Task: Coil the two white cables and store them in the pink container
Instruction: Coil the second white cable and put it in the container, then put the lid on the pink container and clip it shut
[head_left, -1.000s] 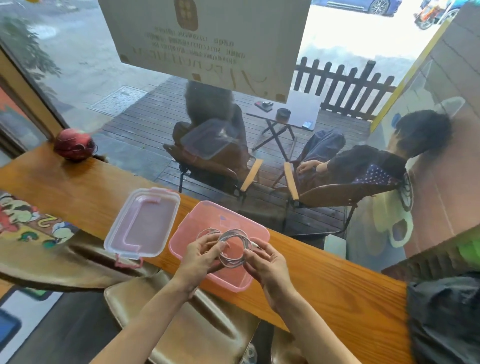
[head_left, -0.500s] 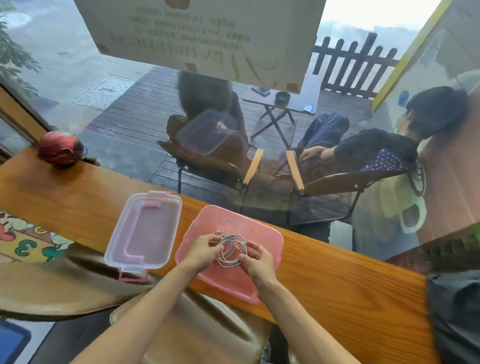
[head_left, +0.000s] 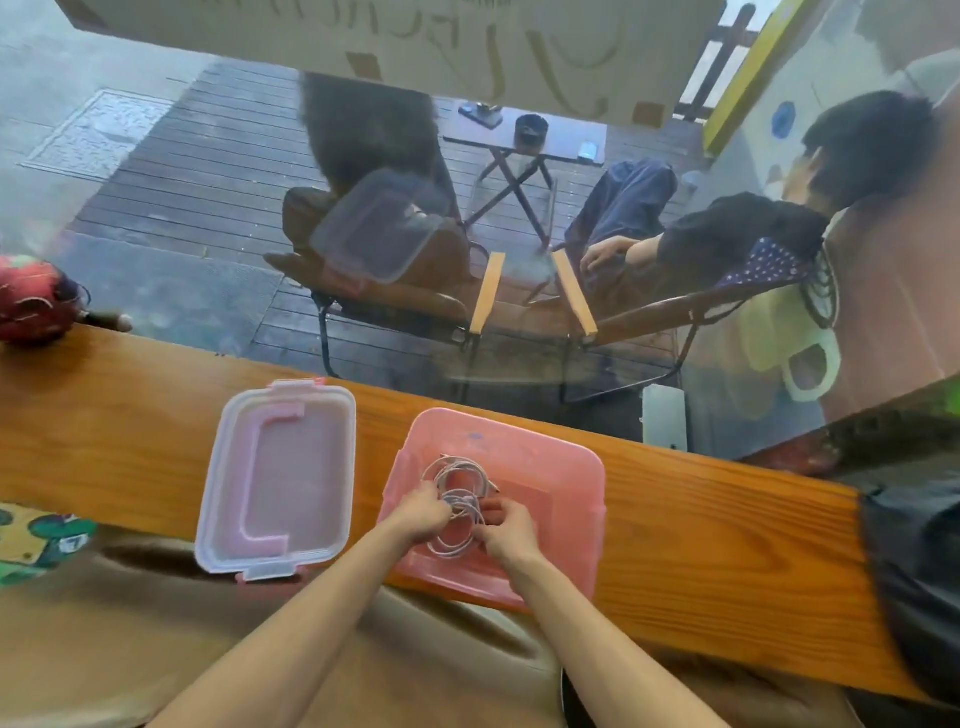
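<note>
A white cable coil (head_left: 451, 527) is gripped by the left hand (head_left: 423, 517) and right hand (head_left: 506, 532) inside the pink container (head_left: 571, 499) (another coil (head_left: 457, 473) lies behind); the clear lid (head_left: 280, 480) is set alongside on the wooden counter (head_left: 701, 545).

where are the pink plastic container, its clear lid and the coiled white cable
pink plastic container (head_left: 584, 470), head view, far right rim
clear lid with pink clips (head_left: 291, 467), head view, middle panel
coiled white cable (head_left: 451, 545), head view, near loop

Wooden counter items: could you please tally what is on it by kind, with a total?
Pink container: 1
Clear lid: 1
Coiled white cables: 2
Red round object: 1
Total: 5
</note>
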